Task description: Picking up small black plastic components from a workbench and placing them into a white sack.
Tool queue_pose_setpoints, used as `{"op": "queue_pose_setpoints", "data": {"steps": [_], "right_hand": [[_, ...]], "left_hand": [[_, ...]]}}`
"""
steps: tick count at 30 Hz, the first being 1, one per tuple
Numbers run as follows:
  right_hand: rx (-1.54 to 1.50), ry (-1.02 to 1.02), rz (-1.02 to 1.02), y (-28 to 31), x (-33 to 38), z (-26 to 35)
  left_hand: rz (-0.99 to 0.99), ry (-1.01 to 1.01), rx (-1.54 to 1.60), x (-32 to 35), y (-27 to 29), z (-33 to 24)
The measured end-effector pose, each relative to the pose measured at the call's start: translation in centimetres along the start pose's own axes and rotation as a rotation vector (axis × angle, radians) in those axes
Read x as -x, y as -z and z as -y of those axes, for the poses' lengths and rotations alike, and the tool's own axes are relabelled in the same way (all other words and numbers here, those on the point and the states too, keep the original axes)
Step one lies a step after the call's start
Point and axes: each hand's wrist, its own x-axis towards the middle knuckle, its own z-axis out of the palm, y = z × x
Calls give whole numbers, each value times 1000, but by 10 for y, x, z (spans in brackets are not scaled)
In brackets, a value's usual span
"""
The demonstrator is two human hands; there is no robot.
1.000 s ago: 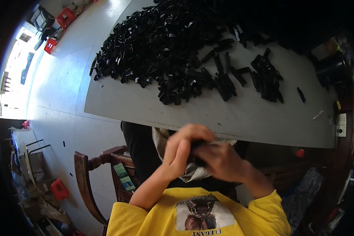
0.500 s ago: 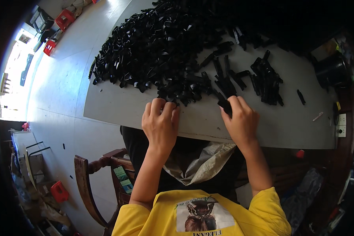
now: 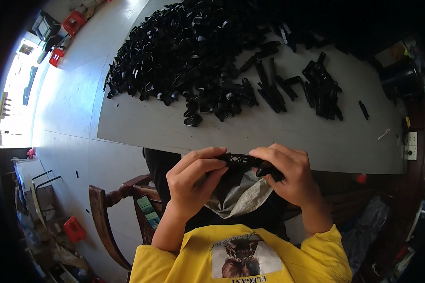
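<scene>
Just past the table's near edge, both hands hold a long black plastic part [image 3: 241,159] with small cutouts. My left hand [image 3: 193,177] pinches its left end between thumb and fingertips. My right hand [image 3: 290,174] grips its right end, and a dark, rounded black piece [image 3: 269,172] shows under those fingers. I cannot tell whether the two are joined. Beyond the hands, a big heap of small black plastic pieces [image 3: 179,56] covers the far left of the grey table [image 3: 146,125]. Several longer black parts [image 3: 323,92] lie in loose groups to the right.
A pale woven cloth [image 3: 243,195] hangs over my lap below the table edge. At left stands a wooden chair [image 3: 99,207]. A dark round container [image 3: 401,82] is at the far right, and a thin white stick [image 3: 384,134] lies near the table's right side.
Both hands have drawn back from the heap toward me and come closer together. The long black part is now held between them; a few heap pieces at the near edge have shifted.
</scene>
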Motion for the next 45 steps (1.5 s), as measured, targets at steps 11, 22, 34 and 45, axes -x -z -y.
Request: {"op": "queue_pose_setpoints", "data": {"steps": [11,22,34,45], "right_hand": [[65,78,110,4,3,-1],[-58,266,111,-38,29,14],[496,-163,-268,-1,-36,-60],[605,-377,11,5,-97,-76]], "left_hand": [[110,-97,84,4,3,-1],[317,82,814,13,-23,-12],[-182,42,-577,-11,6,64],[-182,32,-529,-15,9,69]]}}
